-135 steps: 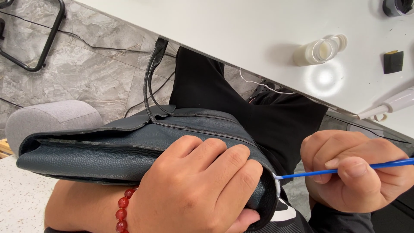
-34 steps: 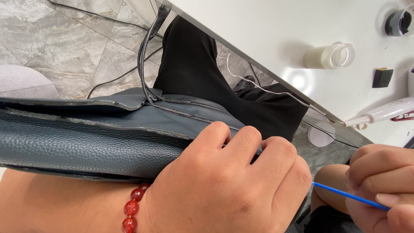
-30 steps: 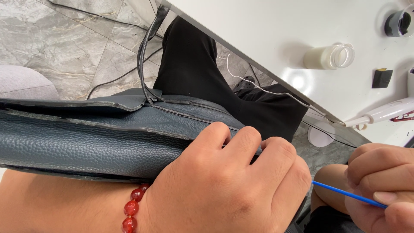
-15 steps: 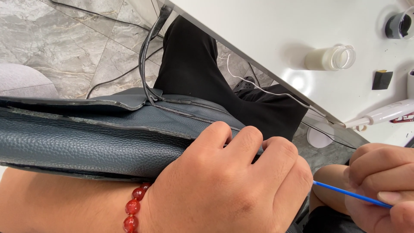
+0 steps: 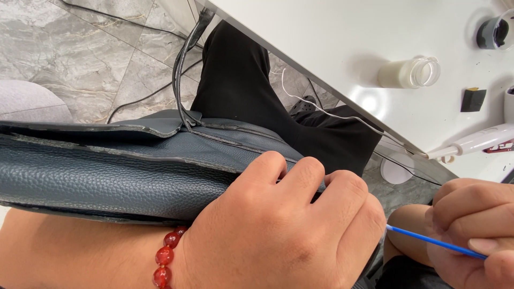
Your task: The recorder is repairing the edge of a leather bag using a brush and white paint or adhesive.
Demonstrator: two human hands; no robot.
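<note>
Since four and a half seconds ago the view has closed in on the left hand (image 5: 284, 230), which now covers more of the leather bag's end, while the right hand (image 5: 471, 235) has slid toward the lower right corner; over the last second almost nothing shifts

On the white table (image 5: 332, 48) a small clear jar (image 5: 409, 73) lies on its side, filled with a milky white liquid. Near the upper right corner stands a dark pot (image 5: 495, 33) with black contents. A small black block (image 5: 473, 99) sits between them and the white handled tool (image 5: 479, 142) at the table's edge

The dark blue leather bag (image 5: 107, 176) rests across the person's lap, its thin strap (image 5: 182, 69) rising toward the table. The left hand, with a red bead bracelet (image 5: 166, 257) at the wrist, is curled closed over the bag's right end, fingers bent on the upper edge. The right hand is closed, pinching a thin blue stick (image 5: 428, 242) between thumb and fingers; the stick's tip points at the bag's end and disappears behind the left hand
</note>
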